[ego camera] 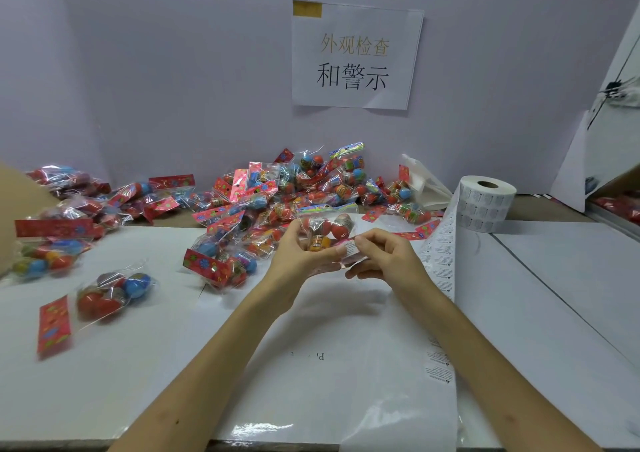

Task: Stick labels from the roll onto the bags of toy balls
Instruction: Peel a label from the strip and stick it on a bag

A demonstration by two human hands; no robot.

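**Bags hem in bench; right side offers room**

A heap of bags (277,192) fills the back of the bench (561,313). More bags (59,233) crowd the left, and a loose bag (114,294) lies front left. The label roll (485,205) stands back right, its strip (441,278) trailing to the front edge just beside the right hand (384,257). That hand and the left hand (294,247) grip a held bag (325,231) mid-bench. Bare surface shows between the forearms and right of the strip.

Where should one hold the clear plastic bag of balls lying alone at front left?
Probably pinch the clear plastic bag by its flat red card header, from the near side: the header points toward the person, while the ball end bulges.
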